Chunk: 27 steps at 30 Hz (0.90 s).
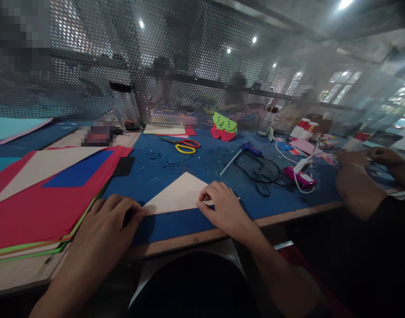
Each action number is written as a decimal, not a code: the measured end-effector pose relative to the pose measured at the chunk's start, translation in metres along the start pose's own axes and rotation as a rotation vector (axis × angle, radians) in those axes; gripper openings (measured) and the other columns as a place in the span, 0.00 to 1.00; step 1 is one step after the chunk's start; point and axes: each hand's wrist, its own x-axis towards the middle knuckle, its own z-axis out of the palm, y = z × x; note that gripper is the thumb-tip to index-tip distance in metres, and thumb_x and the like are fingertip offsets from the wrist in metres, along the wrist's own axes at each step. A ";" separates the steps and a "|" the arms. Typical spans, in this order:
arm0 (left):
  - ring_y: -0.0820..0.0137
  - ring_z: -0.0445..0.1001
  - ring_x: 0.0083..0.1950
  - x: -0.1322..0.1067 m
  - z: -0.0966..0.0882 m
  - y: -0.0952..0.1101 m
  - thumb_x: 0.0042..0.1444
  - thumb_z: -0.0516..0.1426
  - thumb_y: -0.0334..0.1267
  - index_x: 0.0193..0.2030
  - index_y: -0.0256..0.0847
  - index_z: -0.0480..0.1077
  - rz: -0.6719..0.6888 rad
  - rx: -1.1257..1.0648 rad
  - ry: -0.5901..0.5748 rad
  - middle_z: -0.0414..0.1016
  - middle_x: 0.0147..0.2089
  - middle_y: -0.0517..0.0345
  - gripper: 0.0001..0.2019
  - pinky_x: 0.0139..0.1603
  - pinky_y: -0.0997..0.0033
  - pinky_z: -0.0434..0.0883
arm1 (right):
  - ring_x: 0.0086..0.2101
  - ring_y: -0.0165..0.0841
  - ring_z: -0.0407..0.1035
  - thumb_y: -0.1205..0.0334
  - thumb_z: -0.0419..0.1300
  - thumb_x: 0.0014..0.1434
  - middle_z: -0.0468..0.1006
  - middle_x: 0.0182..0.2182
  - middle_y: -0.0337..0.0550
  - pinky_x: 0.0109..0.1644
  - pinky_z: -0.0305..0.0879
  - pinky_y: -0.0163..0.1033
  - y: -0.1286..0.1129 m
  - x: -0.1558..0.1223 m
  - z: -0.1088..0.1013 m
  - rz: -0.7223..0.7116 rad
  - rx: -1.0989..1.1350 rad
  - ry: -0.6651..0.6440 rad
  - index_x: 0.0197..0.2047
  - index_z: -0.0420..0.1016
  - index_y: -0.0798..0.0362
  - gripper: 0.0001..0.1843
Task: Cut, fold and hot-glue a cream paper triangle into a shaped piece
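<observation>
Perforated metal mesh (189,48) stands along the far side of a blue tabletop (205,161) with a bare wooden near edge. On it, at the near middle, lies the cream paper triangle (179,194), its peak pointing to the far side. The left hand (113,221) has thumb and forefinger closed on its left corner; the right hand (224,207) curls thumb and forefinger at its right part, and I cannot tell whether they pinch or only press.

One stack of coloured paper (40,212) crowds the left, red uppermost, with one cream and one blue sheet on top; the left hand sits just beside its edge. One small black square (124,166) lies between stack and triangle. Farther off are one pair of scissors (185,145) with red and yellow handles, scattered black specks (171,163), and two zigzag-edged paper pieces (224,126), one green, one red, both blue-dotted. Beyond the right hand, one blue glue gun (252,149) and its looped black cord (264,176) take up space, near one magenta device (300,177).

Two clear lidded jars (127,108) stand far left and far right. Print on the red-and-white containers (303,128) is too small to read. Two hands of a co-worker (353,161) work at the right.
</observation>
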 end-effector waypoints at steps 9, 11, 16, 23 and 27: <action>0.47 0.74 0.49 0.001 0.001 0.002 0.69 0.48 0.57 0.36 0.51 0.70 -0.063 0.061 0.017 0.77 0.43 0.47 0.18 0.49 0.46 0.70 | 0.48 0.40 0.72 0.63 0.65 0.69 0.80 0.45 0.42 0.53 0.62 0.47 -0.001 0.000 -0.001 0.002 -0.006 0.000 0.42 0.74 0.48 0.03; 0.47 0.74 0.48 0.001 0.000 0.003 0.69 0.48 0.57 0.36 0.50 0.70 -0.064 0.057 0.011 0.77 0.43 0.47 0.18 0.48 0.46 0.70 | 0.48 0.40 0.72 0.63 0.65 0.69 0.80 0.45 0.42 0.53 0.62 0.47 -0.001 -0.001 -0.001 0.001 0.000 -0.003 0.42 0.74 0.48 0.03; 0.46 0.74 0.49 0.002 -0.001 0.004 0.69 0.49 0.56 0.37 0.48 0.69 -0.095 0.035 0.005 0.79 0.45 0.46 0.17 0.50 0.43 0.71 | 0.48 0.40 0.72 0.63 0.65 0.68 0.80 0.45 0.42 0.53 0.61 0.47 0.001 0.000 0.000 -0.003 -0.009 -0.001 0.42 0.74 0.48 0.03; 0.44 0.76 0.56 0.001 0.000 -0.001 0.67 0.49 0.48 0.48 0.44 0.69 -0.112 -0.019 -0.005 0.79 0.52 0.44 0.13 0.58 0.39 0.72 | 0.48 0.40 0.72 0.63 0.65 0.68 0.80 0.45 0.42 0.53 0.61 0.46 0.000 0.000 0.000 -0.001 0.001 0.008 0.41 0.74 0.48 0.03; 0.44 0.76 0.57 0.001 0.001 -0.005 0.67 0.48 0.47 0.47 0.46 0.70 -0.111 -0.030 0.002 0.80 0.52 0.45 0.13 0.58 0.39 0.72 | 0.48 0.40 0.72 0.63 0.65 0.69 0.80 0.45 0.42 0.53 0.61 0.47 -0.001 0.000 0.000 -0.001 -0.004 0.007 0.42 0.74 0.49 0.03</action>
